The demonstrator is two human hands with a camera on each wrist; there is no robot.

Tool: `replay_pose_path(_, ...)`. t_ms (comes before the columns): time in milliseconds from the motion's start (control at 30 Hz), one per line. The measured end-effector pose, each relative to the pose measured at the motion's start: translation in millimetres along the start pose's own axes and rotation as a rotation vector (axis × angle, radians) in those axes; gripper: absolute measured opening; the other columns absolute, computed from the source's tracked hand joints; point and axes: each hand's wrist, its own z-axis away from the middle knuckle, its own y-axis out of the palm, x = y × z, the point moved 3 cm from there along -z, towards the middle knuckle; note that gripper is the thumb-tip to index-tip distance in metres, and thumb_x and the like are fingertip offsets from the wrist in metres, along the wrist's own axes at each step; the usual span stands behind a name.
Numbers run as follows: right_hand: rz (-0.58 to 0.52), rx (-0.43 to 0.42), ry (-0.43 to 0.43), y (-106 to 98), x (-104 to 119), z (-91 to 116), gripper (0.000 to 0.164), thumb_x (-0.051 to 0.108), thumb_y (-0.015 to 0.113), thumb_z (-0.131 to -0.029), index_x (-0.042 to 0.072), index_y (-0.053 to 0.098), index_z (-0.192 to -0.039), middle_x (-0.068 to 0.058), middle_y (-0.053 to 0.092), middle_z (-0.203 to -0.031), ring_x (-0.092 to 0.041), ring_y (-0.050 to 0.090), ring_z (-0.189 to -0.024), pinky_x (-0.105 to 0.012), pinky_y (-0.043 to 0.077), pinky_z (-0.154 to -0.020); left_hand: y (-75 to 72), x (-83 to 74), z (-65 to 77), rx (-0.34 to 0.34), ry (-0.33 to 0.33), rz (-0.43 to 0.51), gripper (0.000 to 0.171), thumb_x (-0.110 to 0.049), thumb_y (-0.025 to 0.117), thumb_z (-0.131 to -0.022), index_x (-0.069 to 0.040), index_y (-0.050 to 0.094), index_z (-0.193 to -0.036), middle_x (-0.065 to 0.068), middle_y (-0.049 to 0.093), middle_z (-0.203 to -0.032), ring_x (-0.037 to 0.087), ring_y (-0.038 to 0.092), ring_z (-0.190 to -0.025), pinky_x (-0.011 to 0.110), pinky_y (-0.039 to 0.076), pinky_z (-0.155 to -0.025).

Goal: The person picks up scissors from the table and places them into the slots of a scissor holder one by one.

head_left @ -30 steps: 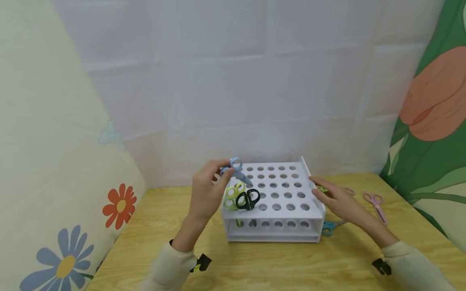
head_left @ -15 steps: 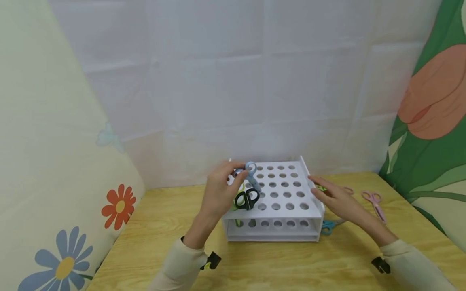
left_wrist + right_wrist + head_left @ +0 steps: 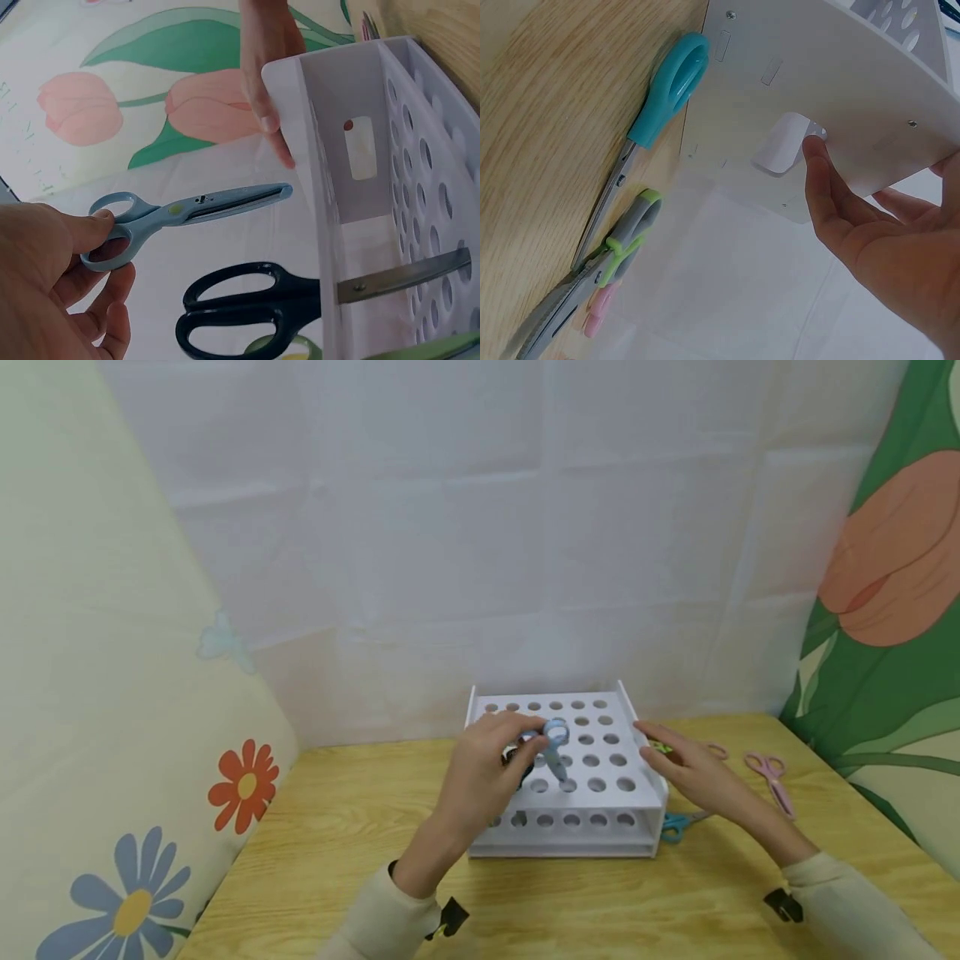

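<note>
Light blue scissors (image 3: pixel 556 753) are pinched by the handles between the thumb and fingers of my left hand (image 3: pixel 480 768). Their closed blades slant down toward the top of a white rack (image 3: pixel 581 799) with rows of round holes; in the left wrist view the tip (image 3: pixel 285 190) is clear of the board. Black-handled scissors (image 3: pixel 300 300) stand in one hole, mostly behind my left hand in the head view. Yellow-green scissors (image 3: pixel 304 349) show only partly beside them. My right hand (image 3: pixel 697 777) rests with extended fingers on the rack's right side panel, one fingertip (image 3: pixel 814 146) at its cutout.
Right of the rack, on the wooden table (image 3: pixel 555 910), lie teal scissors (image 3: pixel 656 105), grey-and-green scissors (image 3: pixel 626 240) and pink scissors (image 3: pixel 772 781). Another pink handle (image 3: pixel 717 750) peeks out behind my right hand. A white cloth (image 3: pixel 465 568) hangs behind the rack.
My left hand has carried the light blue scissors right and toward the rack's front, from the back-left holes to the front-row holes. The right hand stays on the side panel.
</note>
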Motion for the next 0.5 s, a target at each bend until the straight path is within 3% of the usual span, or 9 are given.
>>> replay_pose_path(267, -0.012, -0.003, -0.012, 0.5, -1.3, -0.1, 0.054, 0.028, 0.050, -0.109, -0.001, 0.039, -0.154, -0.028, 0.040, -0.153, -0.048, 0.047, -0.130, -0.060, 0.046, -0.098, 14.4, -4.9, 3.9, 0.021, 0.067, -0.106, 0.016, -0.019, 0.075, -0.095, -0.013, 0.075, -0.109, -0.005, 0.073, -0.106, 0.010, 0.064, -0.093, 0.029, 0.050, -0.082)
replay_pose_path(500, -0.024, -0.008, -0.027, 1.5, -2.1, -0.6, 0.054, 0.026, 0.050, -0.109, -0.001, 0.039, -0.154, -0.028, 0.041, -0.152, -0.046, 0.050, -0.129, -0.058, 0.047, -0.096, 25.1, -7.3, 8.9, 0.050, 0.072, -0.145, 0.017, -0.020, 0.077, -0.093, -0.013, 0.076, -0.109, -0.006, 0.073, -0.103, 0.009, 0.060, -0.079, 0.028, 0.046, -0.067)
